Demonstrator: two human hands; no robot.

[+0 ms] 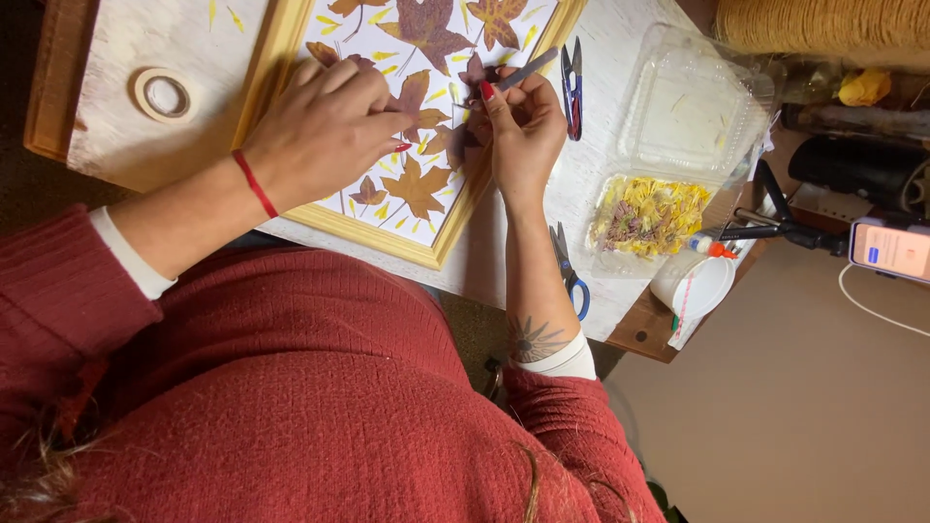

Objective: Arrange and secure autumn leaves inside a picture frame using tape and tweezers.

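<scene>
A yellow wooden frame [387,239] lies on the white table, holding a white sheet covered with pressed brown and purple leaves [417,186] and small yellow petals. My left hand [325,131] rests on the sheet, fingers curled and pressing down near a brown leaf. My right hand [523,131] is at the frame's right edge, pinching grey tweezers [528,70] whose tip meets a small dark leaf [475,73]. A red string circles my left wrist.
A tape roll [162,95] lies at the table's left. Small black snips [573,85] and blue-handled scissors [570,271] lie right of the frame. An open clear clamshell box [678,126] holds dried yellow petals [647,215]. A white cup [696,286], glue bottle and a phone [889,250] sit further right.
</scene>
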